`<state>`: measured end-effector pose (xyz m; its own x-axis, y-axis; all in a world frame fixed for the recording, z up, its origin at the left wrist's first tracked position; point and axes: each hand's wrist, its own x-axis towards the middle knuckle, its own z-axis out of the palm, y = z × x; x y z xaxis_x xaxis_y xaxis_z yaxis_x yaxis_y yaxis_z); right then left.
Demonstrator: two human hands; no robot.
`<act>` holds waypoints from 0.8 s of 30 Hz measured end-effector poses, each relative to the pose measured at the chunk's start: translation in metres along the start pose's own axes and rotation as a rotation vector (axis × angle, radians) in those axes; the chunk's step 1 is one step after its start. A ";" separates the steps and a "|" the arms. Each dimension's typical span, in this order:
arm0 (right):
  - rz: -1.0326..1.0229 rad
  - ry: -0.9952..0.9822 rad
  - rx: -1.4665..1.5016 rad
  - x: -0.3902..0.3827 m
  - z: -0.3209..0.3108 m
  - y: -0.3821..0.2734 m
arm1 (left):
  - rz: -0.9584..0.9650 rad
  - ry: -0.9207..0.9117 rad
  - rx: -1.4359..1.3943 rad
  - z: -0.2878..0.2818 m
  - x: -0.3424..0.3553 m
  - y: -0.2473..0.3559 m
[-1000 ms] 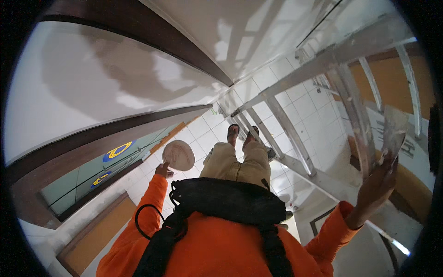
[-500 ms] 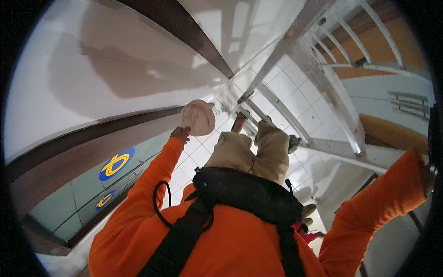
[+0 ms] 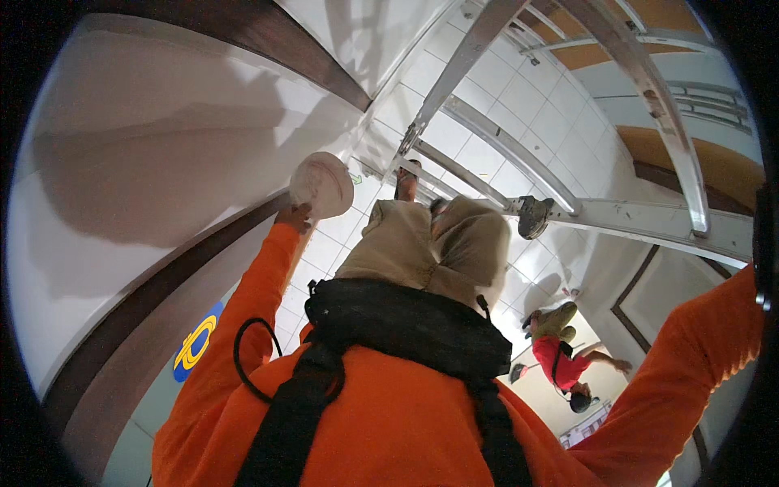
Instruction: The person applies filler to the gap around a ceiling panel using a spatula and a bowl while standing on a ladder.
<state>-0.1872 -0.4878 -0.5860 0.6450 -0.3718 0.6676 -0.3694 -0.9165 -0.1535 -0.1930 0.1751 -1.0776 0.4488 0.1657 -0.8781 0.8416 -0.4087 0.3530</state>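
My left hand (image 3: 294,217) reaches forward at the left, fingers closed on the near edge of a round whitish tub (image 3: 322,185). Faint smears mark the tub's pale surface. My right arm, in an orange sleeve (image 3: 690,349), stretches to the right edge, and its hand lies outside the picture. Below me stands a metal stepladder (image 3: 466,77). My left foot (image 3: 408,180) is by its lower bars, and a dark shoe (image 3: 533,217) shows against the ladder at the right.
A white wall (image 3: 235,195) with a dark brown band (image 3: 195,280) runs along the left. White tiles (image 3: 519,89) cover the floor below. A person in a red top (image 3: 560,361) is at the lower right, arm extended. A blue and yellow round sign (image 3: 197,345) shows at lower left.
My view and body have shifted; my right knee appears bent higher. The tub stays in my left hand, a little further left. The person in red has come more fully into view.
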 end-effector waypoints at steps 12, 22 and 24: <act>0.102 -0.008 0.127 -0.209 0.055 0.031 | -0.302 -0.291 -0.766 0.009 0.096 -0.162; 0.108 0.051 0.230 -0.295 0.087 0.045 | -0.233 -0.409 -0.889 0.032 0.119 -0.260; 0.101 0.044 0.287 -0.300 0.107 0.048 | -0.262 -0.221 -0.828 0.039 0.106 -0.278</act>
<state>-0.3272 -0.4355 -0.8714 0.5830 -0.4622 0.6682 -0.2221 -0.8818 -0.4161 -0.3916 0.2713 -1.2811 0.2157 -0.0490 -0.9752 0.8945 0.4104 0.1772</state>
